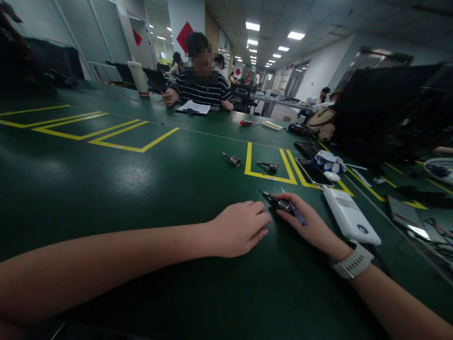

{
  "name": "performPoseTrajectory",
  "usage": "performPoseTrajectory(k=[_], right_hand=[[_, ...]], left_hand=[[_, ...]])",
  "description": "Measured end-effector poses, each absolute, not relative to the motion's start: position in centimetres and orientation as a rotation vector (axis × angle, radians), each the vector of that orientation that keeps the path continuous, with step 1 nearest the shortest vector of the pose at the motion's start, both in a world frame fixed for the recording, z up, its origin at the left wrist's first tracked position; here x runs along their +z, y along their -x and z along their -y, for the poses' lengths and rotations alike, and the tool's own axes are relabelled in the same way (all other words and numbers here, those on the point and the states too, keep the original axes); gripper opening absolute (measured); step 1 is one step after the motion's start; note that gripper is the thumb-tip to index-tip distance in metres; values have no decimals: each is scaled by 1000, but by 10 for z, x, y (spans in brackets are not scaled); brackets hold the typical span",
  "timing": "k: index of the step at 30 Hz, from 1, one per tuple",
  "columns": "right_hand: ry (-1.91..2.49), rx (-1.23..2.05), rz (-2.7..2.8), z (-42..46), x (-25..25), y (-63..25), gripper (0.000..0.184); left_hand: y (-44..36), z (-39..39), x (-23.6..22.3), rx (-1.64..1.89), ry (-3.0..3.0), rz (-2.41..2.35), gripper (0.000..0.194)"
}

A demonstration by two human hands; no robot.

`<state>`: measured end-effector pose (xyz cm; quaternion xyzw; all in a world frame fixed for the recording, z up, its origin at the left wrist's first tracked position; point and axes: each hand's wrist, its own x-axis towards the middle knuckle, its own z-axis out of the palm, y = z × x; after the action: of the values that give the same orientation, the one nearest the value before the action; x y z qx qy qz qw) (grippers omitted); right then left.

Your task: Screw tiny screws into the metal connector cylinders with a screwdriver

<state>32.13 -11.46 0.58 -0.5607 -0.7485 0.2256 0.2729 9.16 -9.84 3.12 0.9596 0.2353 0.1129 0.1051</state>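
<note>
My right hand (304,217) is closed around a metal cup-ended bit (283,204) with a thin shank pointing away to the left. The same hand also holds a small screwdriver (299,215) with a clear purple handle. Just left of it, my left hand (242,229) rests low over the table, its fingers loosely bent and a little apart; no object shows in them, and the palm is hidden. Beyond my hands lie a similar cup-ended bit (232,159) and another one (271,165), the latter inside a yellow taped outline.
On the green table (159,189), a white power bank (350,215), a phone (314,172) and blue-white gloves (329,161) lie to the right. A red-handled screwdriver (247,123) lies farther back. Opposite sits a person (201,89) with a clipboard (194,107), near a tall cup (138,78).
</note>
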Motion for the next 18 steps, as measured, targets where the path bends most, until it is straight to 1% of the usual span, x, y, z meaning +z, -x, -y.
performPoseTrajectory(k=[7,13,18], right_hand=[[1422,716,2051,124,10,-269,33],[1170,801,2092,121,12,-207,32],[1078,802,2077,117,9,-174,31]], left_hand=[[-54,101,36,355,-2836,-820,19],[-32,96,42,423,-2820,-976,20],[-11,91,49,340,-2781,-1067,17]])
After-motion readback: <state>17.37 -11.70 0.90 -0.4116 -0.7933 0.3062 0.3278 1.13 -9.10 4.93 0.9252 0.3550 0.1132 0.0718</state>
